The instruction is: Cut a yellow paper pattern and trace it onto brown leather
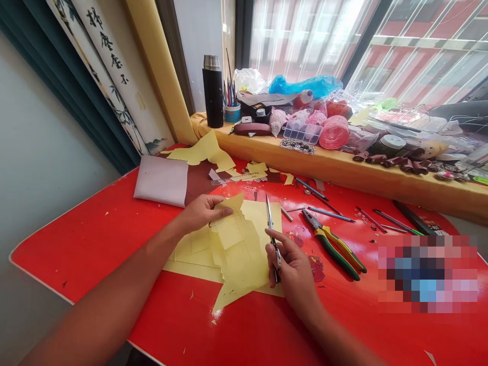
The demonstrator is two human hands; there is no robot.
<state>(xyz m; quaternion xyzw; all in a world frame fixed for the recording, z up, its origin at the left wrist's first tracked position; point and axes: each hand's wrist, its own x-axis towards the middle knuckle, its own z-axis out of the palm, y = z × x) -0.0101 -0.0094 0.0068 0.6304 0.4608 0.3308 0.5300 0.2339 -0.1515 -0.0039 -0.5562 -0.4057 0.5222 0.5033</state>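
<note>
My left hand (202, 213) pinches the top edge of a cut sheet of pale yellow paper (238, 254), which lies over a flatter yellow sheet (190, 256) on the red table (183, 325). My right hand (292, 267) grips a pair of slim steel scissors (272, 229), blades together and pointing away from me. The blades stand just right of the paper's edge, apparently not touching it. Green-and-yellow handled pliers (335, 244) lie to the right of that hand.
Yellow paper scraps (202, 152) and a pale leather-like sheet (162, 180) lie at the table's far end. Thin metal tools (328, 213) are scattered to the right. A padded yellow sill (305, 157) holds a black flask (212, 91), a pen cup, bags and small items. A pixelated patch hides the lower right.
</note>
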